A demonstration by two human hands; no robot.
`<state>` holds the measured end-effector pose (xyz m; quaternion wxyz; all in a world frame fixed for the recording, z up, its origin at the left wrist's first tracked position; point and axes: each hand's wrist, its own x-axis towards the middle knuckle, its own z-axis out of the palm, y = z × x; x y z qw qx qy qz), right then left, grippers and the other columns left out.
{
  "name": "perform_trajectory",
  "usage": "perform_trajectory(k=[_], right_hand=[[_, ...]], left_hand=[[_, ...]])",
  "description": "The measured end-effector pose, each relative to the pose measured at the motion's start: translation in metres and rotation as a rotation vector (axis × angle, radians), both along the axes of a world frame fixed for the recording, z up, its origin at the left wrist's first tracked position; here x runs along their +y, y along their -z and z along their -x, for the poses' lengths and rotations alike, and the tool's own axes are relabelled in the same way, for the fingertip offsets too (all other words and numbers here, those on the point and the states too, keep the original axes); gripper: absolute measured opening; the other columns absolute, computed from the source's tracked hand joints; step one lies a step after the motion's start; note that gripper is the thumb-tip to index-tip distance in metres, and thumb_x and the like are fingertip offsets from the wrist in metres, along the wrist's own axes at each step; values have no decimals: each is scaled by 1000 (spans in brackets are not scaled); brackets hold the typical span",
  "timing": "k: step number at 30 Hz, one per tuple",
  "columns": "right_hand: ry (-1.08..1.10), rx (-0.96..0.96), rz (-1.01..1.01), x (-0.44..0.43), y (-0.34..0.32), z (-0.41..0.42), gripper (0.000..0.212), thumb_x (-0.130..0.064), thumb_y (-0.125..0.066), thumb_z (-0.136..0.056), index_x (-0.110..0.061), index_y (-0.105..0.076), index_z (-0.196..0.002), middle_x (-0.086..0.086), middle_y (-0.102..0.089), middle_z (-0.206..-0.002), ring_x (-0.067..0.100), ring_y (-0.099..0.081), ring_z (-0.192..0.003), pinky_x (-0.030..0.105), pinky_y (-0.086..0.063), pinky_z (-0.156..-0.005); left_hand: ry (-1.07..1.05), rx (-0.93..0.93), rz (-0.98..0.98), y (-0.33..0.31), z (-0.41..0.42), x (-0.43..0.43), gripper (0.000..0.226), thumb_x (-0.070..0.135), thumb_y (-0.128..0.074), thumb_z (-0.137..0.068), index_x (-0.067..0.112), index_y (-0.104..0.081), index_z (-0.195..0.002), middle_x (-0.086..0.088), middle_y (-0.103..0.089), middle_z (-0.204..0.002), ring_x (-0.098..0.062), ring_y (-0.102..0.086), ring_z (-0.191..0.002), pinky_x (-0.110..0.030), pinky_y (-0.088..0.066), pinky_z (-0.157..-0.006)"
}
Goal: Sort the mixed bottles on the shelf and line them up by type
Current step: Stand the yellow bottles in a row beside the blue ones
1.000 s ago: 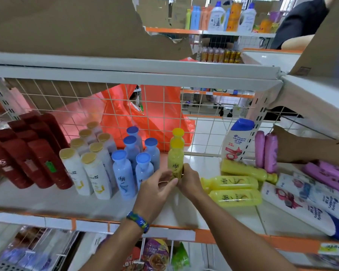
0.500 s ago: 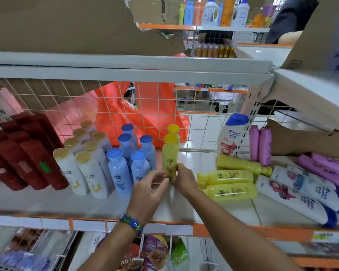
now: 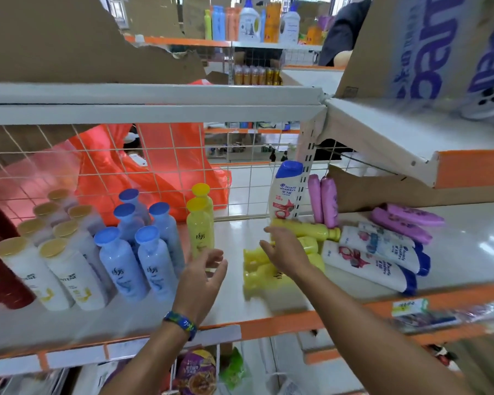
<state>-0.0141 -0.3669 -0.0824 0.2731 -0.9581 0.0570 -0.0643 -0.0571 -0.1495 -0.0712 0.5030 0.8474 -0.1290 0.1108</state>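
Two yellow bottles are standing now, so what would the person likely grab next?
Probably the right hand closes on one of the lying yellow bottles beneath it and stands it by the upright yellow pair. Both hands are empty and open, and it hovers right over them.

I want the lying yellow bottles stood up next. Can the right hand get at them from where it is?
Probably yes. The right hand hovers open directly over the lying yellow bottles, with nothing between them; the white bottles lie off to the right, clear of its path.

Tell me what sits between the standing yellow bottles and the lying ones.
Head view: bare white shelf separates the standing yellow bottles from the lying yellow bottles; both open hands hover over it nearer the camera.
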Motion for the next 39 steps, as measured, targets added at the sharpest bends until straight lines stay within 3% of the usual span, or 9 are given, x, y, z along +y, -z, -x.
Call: perform_trajectory(k=[5,9,14,20,24,27,32,35,39], right_hand=[[26,-12,100,-43,-1,11,44,-29,-62,-92,-11,-57,-132,7,-55,-136,25,-43,-130,33,-32,-108],[26,-29,131,-58,4,23,34,-34,-64,-91,-12,-62,-117,7,-56,-122,25,-49,-116,36,-41,-97],[-136,217,136,-74,5,32,39,-52,-66,-85,-21,-64,-108,-2,-61,-109,18,-57,-100,33,-46,-79],[-294,407,123,-73,0,40,56,-44,-81,-73,-24,-62,-121,-5,-60,-117,18,-56,-105,33,-48,-88],[-289,348,366,-69,9,41,65,-45,-82,-67,-31,-55,-125,-5,-60,-128,22,-57,-113,39,-49,-90],[-256,303,419,-65,12,41,64,-44,-78,-69,-31,-51,-126,-4,-61,-126,24,-58,-111,40,-49,-87],[-178,202,291,-49,16,38,59,-37,-76,-69,-26,-55,-123,-1,-65,-119,24,-61,-105,36,-51,-83],[-163,158,65,-35,14,38,59,-34,-76,-69,-24,-56,-124,-3,-64,-114,21,-61,-101,35,-50,-81],[-192,110,-227,-7,11,40,47,-28,-79,-72,-21,-58,-115,-6,-62,-99,15,-59,-86,24,-44,-67]], left_hand=[[18,73,-14,17,-1,-14,17,17,-62,-91,15,-63,-107,4,-66,-97,-2,-62,-86,-4,-45,-65],[33,131,-37,34,-4,-20,18,20,-62,-90,17,-63,-108,3,-67,-101,-3,-62,-88,-8,-44,-64],[25,148,-45,40,-2,-31,21,20,-62,-91,13,-63,-110,4,-66,-102,-4,-62,-88,-8,-42,-65],[7,169,-35,43,1,-41,22,20,-63,-90,11,-64,-111,2,-66,-103,-7,-62,-87,-9,-42,-64],[-17,189,-45,46,5,-39,23,23,-62,-91,12,-63,-111,3,-66,-103,-4,-60,-86,-8,-41,-63],[-35,203,-31,46,7,-38,23,22,-63,-90,12,-63,-111,1,-66,-103,-5,-60,-85,-8,-41,-63],[-112,241,67,42,9,-32,35,27,-68,-86,13,-56,-116,1,-63,-102,-1,-60,-83,-15,-47,-65],[-156,290,152,36,7,-28,43,33,-71,-83,13,-53,-117,-1,-64,-102,-6,-63,-85,-34,-55,-75],[-149,325,246,26,2,-29,47,43,-74,-78,17,-54,-112,4,-65,-100,-10,-65,-90,-41,-57,-80]])
